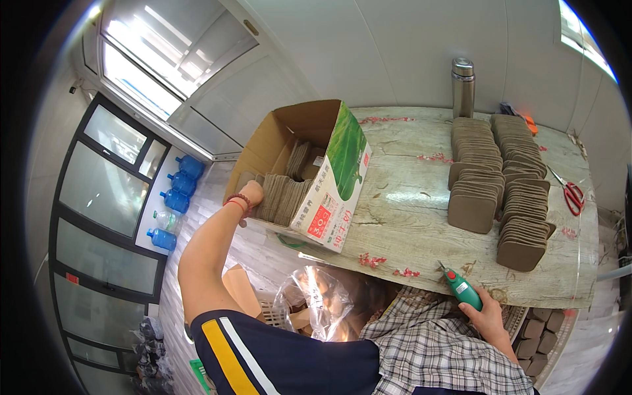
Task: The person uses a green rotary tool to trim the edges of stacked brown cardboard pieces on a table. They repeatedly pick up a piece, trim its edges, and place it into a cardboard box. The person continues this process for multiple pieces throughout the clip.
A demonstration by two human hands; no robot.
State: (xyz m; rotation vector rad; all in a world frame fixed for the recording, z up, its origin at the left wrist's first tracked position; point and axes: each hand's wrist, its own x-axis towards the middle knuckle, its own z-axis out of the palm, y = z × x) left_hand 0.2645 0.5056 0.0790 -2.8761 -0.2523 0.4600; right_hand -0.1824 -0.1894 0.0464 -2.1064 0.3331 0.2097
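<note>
My left hand (pixel 253 192) is inside the near left corner of an open cardboard box (pixel 328 217), at a row of brown pads. Its fingers are partly hidden, so a grip on a pad cannot be made out. Packed on edge in the box are thin brown rounded-square pads (pixel 281 197). Around a green handheld tool (pixel 464 291) with a red button and a thin metal tip, my right hand (pixel 489 316) is closed at the table's front edge. Two long rows of similar pads, the left row (pixel 473 202) and the right row (pixel 523 222), lean overlapping on the table.
On the wood-patterned table (pixel 395 197) are a steel thermos (pixel 463 89), red-handled scissors (pixel 573 197) and an orange-and-black object (pixel 529 124). Below are a clear plastic bag (pixel 313 301) and a crate of brown pieces (pixel 535 340). Blue water jugs (pixel 182 183) line the floor at left.
</note>
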